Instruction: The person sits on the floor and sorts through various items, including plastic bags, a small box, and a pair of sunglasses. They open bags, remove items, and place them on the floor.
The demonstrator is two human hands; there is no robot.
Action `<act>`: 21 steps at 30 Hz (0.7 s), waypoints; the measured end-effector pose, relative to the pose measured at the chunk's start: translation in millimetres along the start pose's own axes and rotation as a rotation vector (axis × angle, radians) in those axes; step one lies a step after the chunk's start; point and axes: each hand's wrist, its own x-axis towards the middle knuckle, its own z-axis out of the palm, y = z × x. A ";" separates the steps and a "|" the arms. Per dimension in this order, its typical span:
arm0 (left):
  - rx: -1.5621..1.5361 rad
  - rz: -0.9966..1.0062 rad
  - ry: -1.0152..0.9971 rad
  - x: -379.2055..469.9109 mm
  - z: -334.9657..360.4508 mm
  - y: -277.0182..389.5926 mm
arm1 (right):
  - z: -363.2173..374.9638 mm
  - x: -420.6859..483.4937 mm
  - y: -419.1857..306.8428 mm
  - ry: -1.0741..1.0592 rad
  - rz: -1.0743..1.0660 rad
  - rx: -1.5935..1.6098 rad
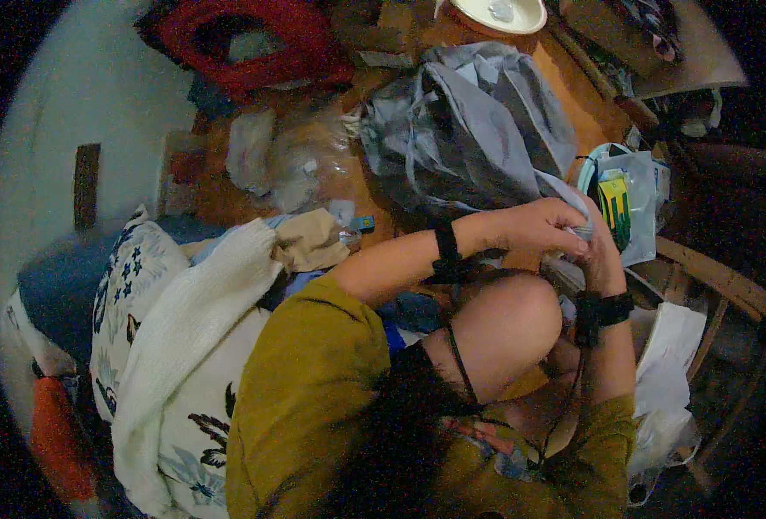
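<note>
Both my hands meet at the lower right corner of a grey cloth bag or garment [480,130], which lies bunched on the wooden floor. My left hand [542,224] reaches in from the left and pinches a narrow end of the grey cloth. Against its fingertips, my right hand [594,233] is closed round the same cloth end; part of its fingers is hidden. A black band circles each wrist. Just right of the hands lies a clear plastic pouch [642,194] with yellow and green packets [613,204] on it. My bent knee is below the hands.
Clear plastic bags [305,162] lie left of the grey cloth. A red fabric item [279,45] and a cream basin [532,23] are at the top. A white knit garment [182,337] drapes over a patterned cushion [123,272] at left. White bags [662,389] sit at lower right.
</note>
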 end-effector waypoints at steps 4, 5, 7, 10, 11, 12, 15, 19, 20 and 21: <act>0.382 -0.100 -0.092 4.1 -0.1 31.9 | -10.3 28.8 -29.7 0.139 -0.093 -0.256; 0.342 -0.014 -0.020 1.9 -0.3 36.4 | -21.9 19.4 -36.2 0.141 -0.472 -0.790; 0.287 0.095 0.112 -2.3 -5.5 38.4 | -44.2 44.5 -43.4 0.298 -0.043 -0.033; -0.106 -0.080 0.115 -31.4 -60.4 21.0 | -103.8 50.6 -57.6 0.153 -0.157 -0.026; 0.066 -0.085 0.210 -44.9 -89.2 8.1 | -125.6 46.0 -58.1 0.118 -0.263 -0.147; 0.073 -0.119 0.390 -61.0 -117.9 -10.1 | -147.9 38.1 -56.4 0.075 -0.345 -0.205; 0.632 -0.092 1.081 -128.8 -204.8 -79.4 | -203.6 18.0 -35.3 0.599 -0.170 -0.065; 0.752 -0.562 1.085 -228.8 -286.3 -148.2 | -236.9 0.3 -1.1 0.873 -0.117 -0.038; 0.748 -0.727 1.100 -243.3 -294.6 -158.9 | -235.7 -0.4 3.3 0.882 -0.087 -0.031; 0.773 -0.708 1.092 -255.8 -301.1 -165.4 | -232.0 -0.9 6.1 0.911 -0.018 0.036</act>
